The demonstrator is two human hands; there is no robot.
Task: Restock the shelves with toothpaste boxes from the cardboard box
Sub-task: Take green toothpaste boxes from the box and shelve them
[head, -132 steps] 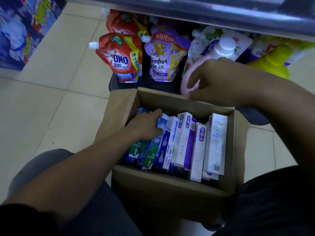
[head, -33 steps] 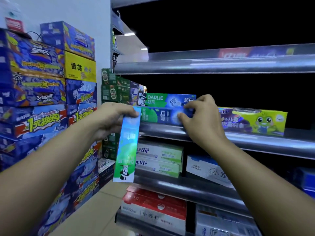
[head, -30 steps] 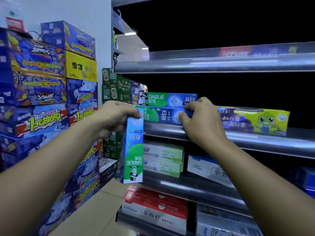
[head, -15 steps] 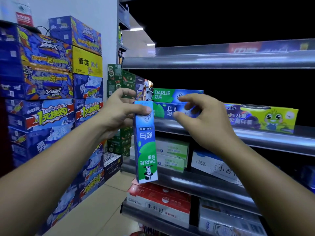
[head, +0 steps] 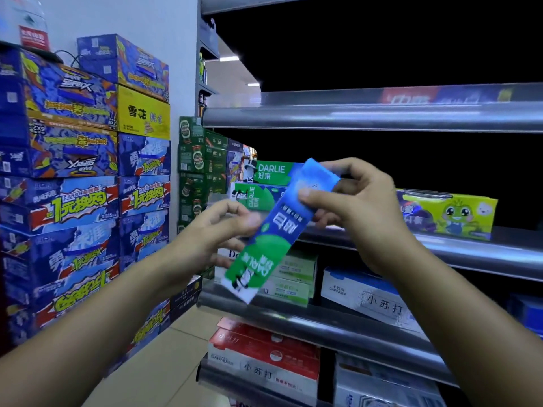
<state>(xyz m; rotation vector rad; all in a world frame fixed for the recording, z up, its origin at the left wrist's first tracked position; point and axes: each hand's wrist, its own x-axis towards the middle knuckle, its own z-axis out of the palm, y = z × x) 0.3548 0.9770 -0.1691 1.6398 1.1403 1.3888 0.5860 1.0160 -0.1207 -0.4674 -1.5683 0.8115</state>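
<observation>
Head view: both arms reach forward. The right hand pinches the blue top end of a Darlie toothpaste box, tilted in the air before the shelf. The left hand, fingers curled, meets the box's left edge; blur hides its grip.

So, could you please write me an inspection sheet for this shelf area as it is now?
Surface: metal shelf, with stacked Darlie boxes at its left end.
Job's things: Darlie toothpaste box held tilted before the shelf; cardboard box not in view.
Clutter: frog-print toothpaste box on that shelf; red boxes lower down.
Hands: right hand pinches the box's blue end; left hand at its edge, grip unclear.
Cables: one dark cable atop the drink cartons.
Surroundings: drink cartons stacked at left; tiled floor.
</observation>
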